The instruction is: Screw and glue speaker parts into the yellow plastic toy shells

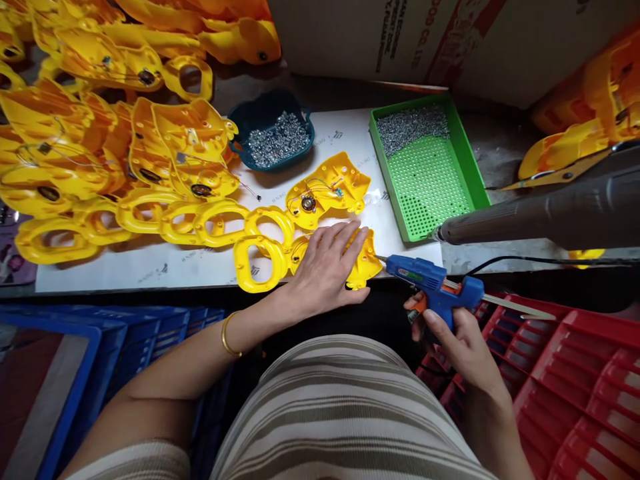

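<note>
My right hand (457, 343) is wrapped round the handle of a blue hot glue gun (420, 272), fingers at its orange trigger. A pale glue stick (520, 307) sticks out of its back. The nozzle points left, at the right end of a yellow plastic shell half (367, 260). Over that shell lies my left hand (333, 263), fingers across it and thumb at its near edge, holding it against the table. The hand hides the shell's middle. Just beyond is another yellow shell half (327, 190) with a round speaker and thin wires. A yellow ring (240, 267) lies left of my left hand.
Many yellow shells (185, 143) and rings crowd the left. A dark basin (275, 160) and a green tray (400, 220) hold small metal screws. A grey cylindrical tool (520, 220) and scissors (565, 175) are at right. Red (555, 360) and blue crates (90, 347) flank me.
</note>
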Tool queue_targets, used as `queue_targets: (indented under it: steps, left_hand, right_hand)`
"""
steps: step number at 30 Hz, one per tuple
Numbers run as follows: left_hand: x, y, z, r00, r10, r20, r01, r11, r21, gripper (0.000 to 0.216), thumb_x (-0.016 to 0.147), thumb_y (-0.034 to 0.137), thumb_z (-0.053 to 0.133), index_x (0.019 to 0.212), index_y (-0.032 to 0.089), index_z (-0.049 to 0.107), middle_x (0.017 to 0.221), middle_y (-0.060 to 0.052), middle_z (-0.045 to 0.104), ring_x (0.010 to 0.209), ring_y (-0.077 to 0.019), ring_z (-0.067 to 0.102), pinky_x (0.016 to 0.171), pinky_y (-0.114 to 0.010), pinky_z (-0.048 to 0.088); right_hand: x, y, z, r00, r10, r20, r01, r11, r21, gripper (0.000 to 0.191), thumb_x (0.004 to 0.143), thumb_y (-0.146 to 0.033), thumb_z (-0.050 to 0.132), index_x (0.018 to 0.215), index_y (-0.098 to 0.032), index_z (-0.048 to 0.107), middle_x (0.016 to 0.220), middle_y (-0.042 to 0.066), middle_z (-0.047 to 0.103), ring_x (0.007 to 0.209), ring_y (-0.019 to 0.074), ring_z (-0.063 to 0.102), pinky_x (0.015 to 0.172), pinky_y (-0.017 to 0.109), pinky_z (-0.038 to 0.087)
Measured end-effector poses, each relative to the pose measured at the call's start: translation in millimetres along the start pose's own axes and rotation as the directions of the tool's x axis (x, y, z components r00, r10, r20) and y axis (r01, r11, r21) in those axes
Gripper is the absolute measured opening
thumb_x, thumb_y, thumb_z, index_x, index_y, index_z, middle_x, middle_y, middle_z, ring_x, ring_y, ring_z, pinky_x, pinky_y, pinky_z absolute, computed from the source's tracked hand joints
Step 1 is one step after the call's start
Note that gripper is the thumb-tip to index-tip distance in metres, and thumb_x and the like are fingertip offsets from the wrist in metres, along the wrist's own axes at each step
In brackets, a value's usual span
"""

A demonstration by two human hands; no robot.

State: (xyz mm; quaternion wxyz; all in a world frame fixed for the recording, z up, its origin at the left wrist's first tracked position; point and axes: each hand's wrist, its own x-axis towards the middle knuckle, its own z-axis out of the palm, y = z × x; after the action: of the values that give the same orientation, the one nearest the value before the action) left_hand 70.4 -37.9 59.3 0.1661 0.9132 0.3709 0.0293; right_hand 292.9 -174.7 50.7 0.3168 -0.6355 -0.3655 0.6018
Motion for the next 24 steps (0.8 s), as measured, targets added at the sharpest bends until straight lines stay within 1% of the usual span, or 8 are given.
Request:
queue_targets:
  steps: [5,8,10,12,16,21,24]
  left_hand:
    - [-0.2,0.0,1.1,1.000,0.000,-0.008,0.000,1.000,0.001,0.087,0.073,0.046,0.070,0.143,0.007,0.035,0.149,-0.023,0.036,0.133,-0.0377,0.034,0.111,-0.052,0.024]
    - [0.0,0.0,1.7,1.000,0.008,-0.007,-0.008,1.000,0.001,0.088,0.073,0.046,0.070,0.143,0.006,0.035,0.149,-0.023,0.036,0.133,-0.0380,0.034,0.111,-0.052,0.024]
    - [0.1,-0.2,2.4,1.000,0.012,-0.009,-0.012,1.000,0.003,0.088,0.073,0.046,0.070,0.143,0.006,0.035,0.149,-0.023,0.036,0.132,-0.0379,0.035,0.110,-0.051,0.025]
    - [0.1,-0.6,3.4,1.000,0.015,-0.017,-0.015,1.000,0.008,0.088,0.073,0.047,0.070,0.143,0.006,0.035,0.149,-0.023,0.036,0.133,-0.0377,0.034,0.110,-0.051,0.024]
    - [-0.1,-1.5,5.5,0.999,0.028,-0.033,-0.028,0.999,0.020,0.090,0.072,0.049,0.070,0.143,0.005,0.035,0.149,-0.023,0.036,0.133,-0.0374,0.034,0.111,-0.050,0.024]
    - [0.7,-1.4,4.8,0.999,0.030,-0.030,-0.029,0.999,0.016,0.090,0.072,0.049,0.071,0.143,0.006,0.035,0.149,-0.023,0.036,0.133,-0.0374,0.034,0.110,-0.050,0.024]
    - [1.0,-1.2,4.2,1.000,0.024,-0.021,-0.023,1.000,0.007,0.090,0.072,0.048,0.071,0.143,0.005,0.035,0.149,-0.024,0.036,0.133,-0.0381,0.034,0.110,-0.051,0.025]
  right_hand:
    - [-2.6,-3.6,0.3,0.999,-0.012,-0.044,0.007,0.994,-0.109,0.034,0.089,-0.053,0.052,0.085,-0.020,0.063,0.061,0.001,0.063,0.046,0.0109,0.051,0.040,0.022,0.042]
    - [-2.9,-2.2,0.4,0.997,-0.012,-0.076,0.001,0.990,-0.144,0.040,0.088,-0.055,0.052,0.070,-0.020,0.059,0.057,0.001,0.060,0.045,0.0106,0.049,0.038,0.022,0.040]
    - [-2.9,-1.5,0.6,0.995,-0.029,-0.095,0.013,0.986,-0.168,0.042,0.087,-0.056,0.052,0.066,-0.020,0.058,0.053,0.000,0.058,0.043,0.0102,0.047,0.038,0.022,0.038]
    - [-2.8,-1.5,0.9,0.993,-0.053,-0.108,0.032,0.981,-0.189,0.041,0.087,-0.055,0.053,0.068,-0.020,0.058,0.052,0.000,0.056,0.042,0.0101,0.046,0.038,0.023,0.038]
    - [-2.3,-1.8,0.9,0.989,-0.097,-0.114,0.073,0.978,-0.197,0.036,0.088,-0.052,0.053,0.082,-0.018,0.063,0.057,0.000,0.058,0.047,0.0110,0.049,0.044,0.023,0.042]
    - [-2.4,0.0,0.1,0.993,-0.069,-0.099,0.048,0.979,-0.198,0.035,0.089,-0.051,0.053,0.088,-0.017,0.063,0.064,0.001,0.061,0.054,0.0120,0.053,0.050,0.023,0.044]
    - [-2.4,0.2,-0.4,0.993,-0.054,-0.101,0.034,0.981,-0.192,0.035,0.089,-0.051,0.053,0.088,-0.017,0.063,0.064,0.001,0.061,0.054,0.0117,0.052,0.050,0.023,0.044]
